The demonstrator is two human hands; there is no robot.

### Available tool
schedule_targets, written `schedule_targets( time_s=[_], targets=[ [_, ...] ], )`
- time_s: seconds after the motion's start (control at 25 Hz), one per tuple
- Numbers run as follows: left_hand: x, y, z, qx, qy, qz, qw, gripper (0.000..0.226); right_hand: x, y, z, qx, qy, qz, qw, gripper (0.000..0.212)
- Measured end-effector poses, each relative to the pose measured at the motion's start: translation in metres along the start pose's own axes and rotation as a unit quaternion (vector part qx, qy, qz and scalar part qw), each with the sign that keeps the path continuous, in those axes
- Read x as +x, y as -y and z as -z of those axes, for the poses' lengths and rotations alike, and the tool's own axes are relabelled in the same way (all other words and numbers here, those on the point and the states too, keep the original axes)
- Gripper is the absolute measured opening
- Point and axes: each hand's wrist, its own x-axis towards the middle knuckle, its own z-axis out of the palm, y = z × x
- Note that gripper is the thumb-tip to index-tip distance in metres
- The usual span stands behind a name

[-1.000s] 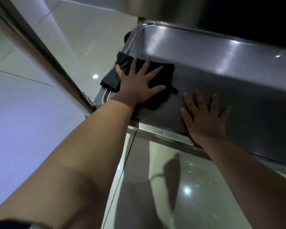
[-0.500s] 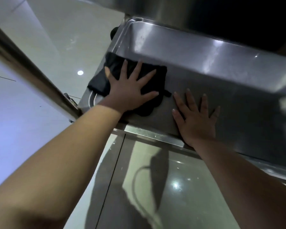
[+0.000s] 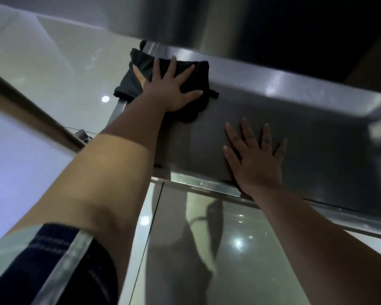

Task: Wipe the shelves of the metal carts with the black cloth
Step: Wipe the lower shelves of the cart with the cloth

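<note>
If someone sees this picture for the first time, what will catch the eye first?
The left hand presses a black cloth flat at the left end of the metal shelf. The right hand lies flat on the bare shelf beside it, near the front edge.

Both arms are bare from the left hand [image 3: 171, 90] and the right hand [image 3: 256, 160] back along the forearms. The left upper arm wears a short sleeve [image 3: 97, 274] of dark navy cloth with rows of pale stitching, crossed by a shiny silver-grey strip [image 3: 64, 265] and bordered by a pale panel [image 3: 11, 238].
</note>
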Motion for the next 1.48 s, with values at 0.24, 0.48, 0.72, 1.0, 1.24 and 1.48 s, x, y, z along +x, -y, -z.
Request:
schedule_targets(
  time_s=[0.24,0.48,0.72,1.0,1.24,1.48],
  targets=[
    [-0.044,-0.010,-0.016,0.061,-0.032,-0.025,0.997,0.077,0.004,-0.001,-0.002,0.007,0.000,0.002,1.000,0.055],
    [-0.138,0.044,-0.037,0.077,-0.050,-0.002,0.996,0.075,0.001,0.002,0.002,0.009,0.022,0.007,1.000,0.053],
    [-0.137,0.037,-0.033,0.084,-0.055,-0.006,0.995,0.080,0.013,-0.063,0.028,0.078,0.002,-0.076,0.994,0.048],
    [-0.158,-0.087,-0.062,0.083,-0.051,0.009,0.995,0.079,0.008,-0.095,0.023,0.058,0.080,-0.161,0.982,0.049],
    [-0.161,-0.223,-0.094,0.073,-0.006,-0.065,0.995,0.076,0.012,-0.111,0.029,0.182,0.076,-0.161,0.967,0.045],
    [-0.158,-0.067,-0.060,0.075,-0.056,0.055,0.994,0.077,-0.002,-0.123,0.035,0.104,0.082,-0.071,0.989,0.050]
  ],
)
